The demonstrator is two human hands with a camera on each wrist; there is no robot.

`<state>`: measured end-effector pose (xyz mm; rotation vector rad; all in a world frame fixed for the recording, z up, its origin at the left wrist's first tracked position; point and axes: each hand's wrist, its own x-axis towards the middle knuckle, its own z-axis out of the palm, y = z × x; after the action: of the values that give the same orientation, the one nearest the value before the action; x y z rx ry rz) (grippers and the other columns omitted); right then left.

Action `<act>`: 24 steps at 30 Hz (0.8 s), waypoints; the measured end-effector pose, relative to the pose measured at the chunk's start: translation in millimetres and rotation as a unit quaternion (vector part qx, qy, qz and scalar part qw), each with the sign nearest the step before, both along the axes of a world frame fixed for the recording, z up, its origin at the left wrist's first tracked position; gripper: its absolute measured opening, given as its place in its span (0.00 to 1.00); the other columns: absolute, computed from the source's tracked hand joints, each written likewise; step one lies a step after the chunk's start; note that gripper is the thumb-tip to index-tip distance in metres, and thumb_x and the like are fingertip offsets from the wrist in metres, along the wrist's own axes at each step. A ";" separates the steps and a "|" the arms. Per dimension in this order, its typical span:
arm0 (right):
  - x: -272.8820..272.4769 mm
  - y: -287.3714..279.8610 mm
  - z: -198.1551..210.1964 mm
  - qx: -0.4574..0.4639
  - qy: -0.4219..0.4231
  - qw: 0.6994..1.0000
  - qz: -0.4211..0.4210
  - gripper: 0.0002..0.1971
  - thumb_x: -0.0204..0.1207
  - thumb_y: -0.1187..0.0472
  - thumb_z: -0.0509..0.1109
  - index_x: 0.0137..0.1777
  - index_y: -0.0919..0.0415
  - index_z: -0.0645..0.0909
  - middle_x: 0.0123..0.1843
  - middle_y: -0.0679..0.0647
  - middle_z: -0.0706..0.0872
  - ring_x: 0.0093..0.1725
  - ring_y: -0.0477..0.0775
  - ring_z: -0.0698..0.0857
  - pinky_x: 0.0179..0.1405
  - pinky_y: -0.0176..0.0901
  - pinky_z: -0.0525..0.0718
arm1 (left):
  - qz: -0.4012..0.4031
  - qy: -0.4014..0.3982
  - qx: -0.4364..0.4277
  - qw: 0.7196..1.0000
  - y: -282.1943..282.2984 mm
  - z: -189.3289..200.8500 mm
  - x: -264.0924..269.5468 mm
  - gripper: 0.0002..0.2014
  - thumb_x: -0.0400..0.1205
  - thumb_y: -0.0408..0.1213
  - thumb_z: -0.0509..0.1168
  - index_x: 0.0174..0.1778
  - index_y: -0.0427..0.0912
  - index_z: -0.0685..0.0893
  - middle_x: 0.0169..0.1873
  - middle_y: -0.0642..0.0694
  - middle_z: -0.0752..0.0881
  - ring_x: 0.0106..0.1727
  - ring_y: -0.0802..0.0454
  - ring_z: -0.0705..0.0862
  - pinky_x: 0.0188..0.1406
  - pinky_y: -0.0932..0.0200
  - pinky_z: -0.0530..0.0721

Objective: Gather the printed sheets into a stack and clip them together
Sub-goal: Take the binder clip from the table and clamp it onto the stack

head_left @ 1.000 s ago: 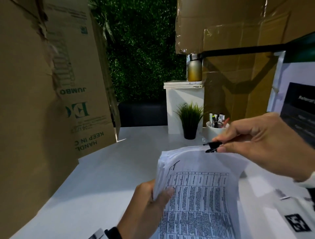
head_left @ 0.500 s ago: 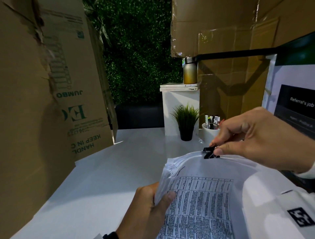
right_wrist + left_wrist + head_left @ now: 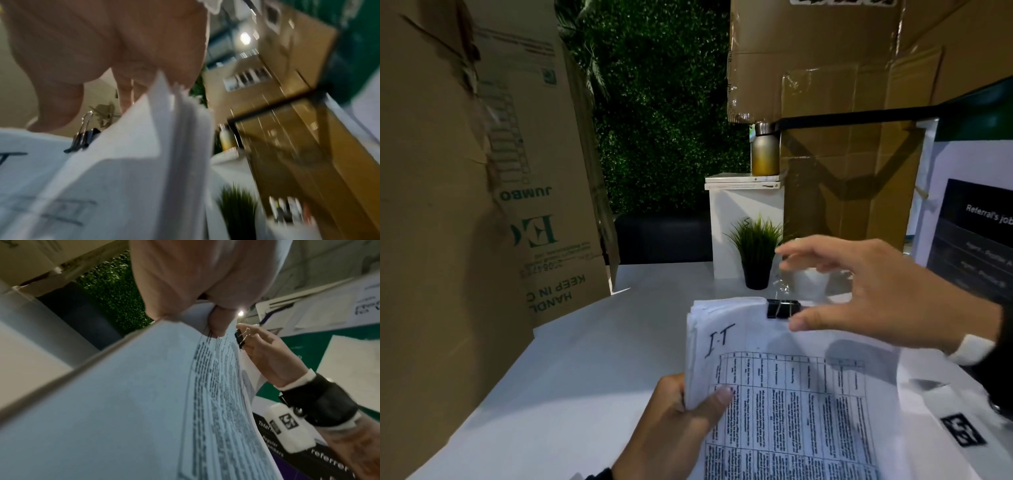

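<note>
My left hand [image 3: 681, 421] grips the stack of printed sheets [image 3: 791, 394] at its left edge, thumb on the top page, which bears a table and a handwritten "I.T". A black binder clip [image 3: 782, 308] sits clamped on the stack's far edge. Just over the clip hovers my right hand [image 3: 789, 289], fingers spread and blurred, thumb beside the clip, holding nothing. The left wrist view shows the clip [image 3: 240, 337] with its wire handles up against the right hand [image 3: 267, 356]. The right wrist view is blurred, with the clip [image 3: 82, 138] under the thumb and the sheets [image 3: 123, 178] fanned.
The white table [image 3: 585, 359] carries a small potted plant [image 3: 756, 253] and a white pen cup [image 3: 811, 277] behind the stack. A tall cardboard box [image 3: 465, 205] stands left, more cardboard [image 3: 842, 102] back right. A bottle [image 3: 765, 150] tops a white pedestal. A printed sign [image 3: 976, 240] stands right.
My right hand, which pinched the clip and brought it down onto the stack's far edge, has let go and spread its fingers. The clip now stays on the sheets.
</note>
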<state>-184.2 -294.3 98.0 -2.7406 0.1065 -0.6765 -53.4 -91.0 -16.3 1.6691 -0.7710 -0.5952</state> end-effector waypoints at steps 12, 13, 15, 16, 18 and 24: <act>3.5 22.2 -22.4 -0.242 -0.095 0.965 0.033 0.02 0.78 0.56 0.65 0.46 0.50 0.79 0.51 0.50 0.89 0.51 0.52 0.87 0.51 0.52 0.87 | 0.104 0.052 -0.006 0.993 10.0 13.3 -5.7 0.10 0.82 0.46 0.73 0.47 0.51 0.77 0.46 0.53 0.88 0.47 0.58 0.86 0.37 0.68 0.80; 2.7 25.2 -21.5 -0.217 -0.072 0.973 0.027 0.03 0.79 0.52 0.64 0.44 0.47 0.75 0.50 0.48 0.89 0.51 0.50 0.87 0.51 0.50 0.87 | 0.103 0.047 -0.010 0.994 10.1 13.7 -6.8 0.09 0.83 0.46 0.73 0.45 0.50 0.78 0.44 0.52 0.87 0.45 0.58 0.85 0.38 0.68 0.81; 2.3 28.9 -21.0 -0.179 -0.018 0.983 0.022 0.10 0.79 0.43 0.63 0.38 0.43 0.69 0.47 0.41 0.85 0.49 0.43 0.84 0.49 0.44 0.85 | 0.090 0.040 -0.018 0.995 9.7 14.2 -8.3 0.09 0.84 0.43 0.72 0.41 0.50 0.79 0.36 0.53 0.88 0.42 0.56 0.85 0.40 0.67 0.82; 2.5 29.0 -19.8 -0.157 0.010 0.987 0.026 0.15 0.79 0.39 0.62 0.36 0.45 0.69 0.43 0.40 0.83 0.46 0.42 0.82 0.46 0.40 0.84 | 0.084 0.038 -0.017 0.996 9.9 16.0 -9.7 0.09 0.84 0.42 0.72 0.39 0.50 0.80 0.32 0.54 0.89 0.41 0.55 0.85 0.41 0.66 0.83; 2.6 26.4 -12.2 -0.069 0.062 0.995 0.035 0.22 0.78 0.32 0.59 0.33 0.48 0.72 0.36 0.43 0.81 0.39 0.44 0.81 0.39 0.37 0.83 | 0.069 0.041 -0.007 0.997 9.6 15.8 -11.0 0.10 0.84 0.42 0.72 0.37 0.50 0.82 0.27 0.56 0.91 0.40 0.54 0.87 0.45 0.61 0.86; 4.7 6.4 10.0 0.177 0.136 0.972 0.078 0.14 0.70 0.44 0.75 0.49 0.41 0.74 0.40 0.57 0.89 0.33 0.59 0.79 0.33 0.51 0.80 | 0.021 0.028 0.015 0.999 9.3 16.1 -11.3 0.11 0.84 0.44 0.71 0.39 0.65 0.94 0.41 0.55 0.95 0.50 0.53 0.92 0.57 0.53 0.91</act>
<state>-179.6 -287.9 108.0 -2.4453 0.0648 -0.2088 -64.7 -81.7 -0.2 1.6838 -0.6880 -0.6246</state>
